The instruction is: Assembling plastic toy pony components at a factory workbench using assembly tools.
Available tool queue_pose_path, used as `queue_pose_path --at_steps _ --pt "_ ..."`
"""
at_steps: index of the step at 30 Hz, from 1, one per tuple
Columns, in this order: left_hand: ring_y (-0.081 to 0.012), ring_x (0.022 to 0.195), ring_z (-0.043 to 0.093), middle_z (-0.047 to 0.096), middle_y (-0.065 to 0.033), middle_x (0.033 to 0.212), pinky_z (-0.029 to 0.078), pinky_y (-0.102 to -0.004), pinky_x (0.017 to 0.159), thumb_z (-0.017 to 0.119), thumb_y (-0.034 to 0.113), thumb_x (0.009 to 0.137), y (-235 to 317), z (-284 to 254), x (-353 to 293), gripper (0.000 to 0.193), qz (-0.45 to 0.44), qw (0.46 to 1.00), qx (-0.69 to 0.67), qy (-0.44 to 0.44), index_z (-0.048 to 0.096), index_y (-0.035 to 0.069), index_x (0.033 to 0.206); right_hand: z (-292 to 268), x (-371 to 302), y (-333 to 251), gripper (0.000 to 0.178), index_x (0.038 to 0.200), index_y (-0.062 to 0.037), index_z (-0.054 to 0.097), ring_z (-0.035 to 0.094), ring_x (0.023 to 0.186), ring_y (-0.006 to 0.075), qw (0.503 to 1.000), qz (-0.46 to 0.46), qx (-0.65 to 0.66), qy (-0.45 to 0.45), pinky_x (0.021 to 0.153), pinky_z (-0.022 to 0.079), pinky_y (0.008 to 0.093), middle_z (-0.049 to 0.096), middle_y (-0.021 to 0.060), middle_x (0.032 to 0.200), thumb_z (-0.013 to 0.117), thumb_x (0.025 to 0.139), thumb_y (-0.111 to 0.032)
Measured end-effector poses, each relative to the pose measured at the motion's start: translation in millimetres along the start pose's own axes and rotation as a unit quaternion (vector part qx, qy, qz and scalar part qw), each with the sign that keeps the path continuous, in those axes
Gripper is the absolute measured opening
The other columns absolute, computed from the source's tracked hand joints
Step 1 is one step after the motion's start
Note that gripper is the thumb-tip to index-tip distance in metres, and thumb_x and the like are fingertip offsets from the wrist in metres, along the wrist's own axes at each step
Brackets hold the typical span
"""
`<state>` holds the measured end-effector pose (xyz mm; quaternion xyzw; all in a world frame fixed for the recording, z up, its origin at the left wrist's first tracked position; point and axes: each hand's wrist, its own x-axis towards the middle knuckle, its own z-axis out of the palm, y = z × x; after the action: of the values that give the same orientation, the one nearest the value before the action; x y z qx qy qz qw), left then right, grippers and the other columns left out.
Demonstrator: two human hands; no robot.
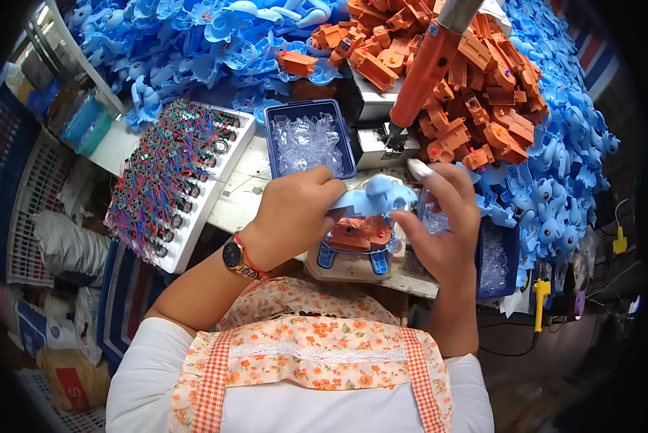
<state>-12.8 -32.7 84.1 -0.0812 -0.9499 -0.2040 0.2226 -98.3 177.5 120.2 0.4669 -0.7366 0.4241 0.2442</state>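
My left hand (295,209) is closed on one end of a light blue plastic toy shell (378,196), held above the work fixture. Around the shell's other end, my right hand (448,216) has thumb and fingers spread apart, the thumb close to its edge; I cannot tell whether it touches. A white covering sits on one right fingertip. Below the shell, an orange plastic housing (358,234) rests between blue leg-like parts (326,256) on a pale fixture (346,271). My left hand hides part of the shell.
Orange housings (475,94) and blue shells (216,36) are heaped behind. A blue bin (272,148) holds clear plastic pieces. Wired circuit boards fill a white foam tray (212,186). An orange-red powered screwdriver (418,76) hangs over the bench. Another bin (510,267) stands right.
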Motion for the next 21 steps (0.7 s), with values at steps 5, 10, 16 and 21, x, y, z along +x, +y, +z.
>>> queue_pose_path --at_steps 5,10,16,21 --pt "-0.0244 0.073 0.064 0.058 -0.0038 0.080 0.050 -0.0370 0.059 0.075 0.015 0.071 6 1 1 0.022 0.046 0.997 0.060 0.017 0.067 0.011 0.090 1 21 -4 0.031 0.097 -0.0032 0.067 0.065 0.073 0.0290 0.978 -0.052 -0.047 -0.197 0.061 0.049 0.0359 0.066 0.0110 0.089 0.081 0.073 -0.015" --pt "-0.0214 0.072 0.061 0.054 0.0003 0.078 0.047 -0.0341 0.057 0.073 0.015 0.072 15 -10 -1 0.022 0.157 0.954 0.148 0.206 0.065 0.011 0.091 2 24 -1 0.027 0.092 -0.0039 0.067 0.065 0.071 0.0290 0.976 -0.052 -0.072 -0.199 0.060 0.049 0.0368 0.067 0.0095 0.085 0.081 0.073 -0.017" --pt "-0.0187 0.057 0.061 0.061 -0.0021 0.069 0.044 -0.0319 0.049 0.070 0.029 0.082 44 24 -23 0.019 0.112 0.990 0.076 -0.046 0.068 0.016 0.095 6 22 -7 0.027 0.091 -0.0043 0.067 0.065 0.071 0.0285 0.973 -0.079 -0.083 -0.203 0.059 0.049 0.0359 0.068 0.0088 0.086 0.081 0.073 -0.019" --pt "-0.0196 0.053 0.061 0.060 -0.0033 0.064 0.045 -0.0322 0.046 0.069 0.031 0.085 34 35 -26 0.020 0.077 0.993 0.059 -0.063 0.069 0.016 0.098 0 16 -9 0.027 0.093 -0.0046 0.068 0.066 0.070 0.0278 0.973 -0.082 -0.097 -0.194 0.059 0.048 0.0360 0.070 0.0088 0.090 0.081 0.073 -0.019"
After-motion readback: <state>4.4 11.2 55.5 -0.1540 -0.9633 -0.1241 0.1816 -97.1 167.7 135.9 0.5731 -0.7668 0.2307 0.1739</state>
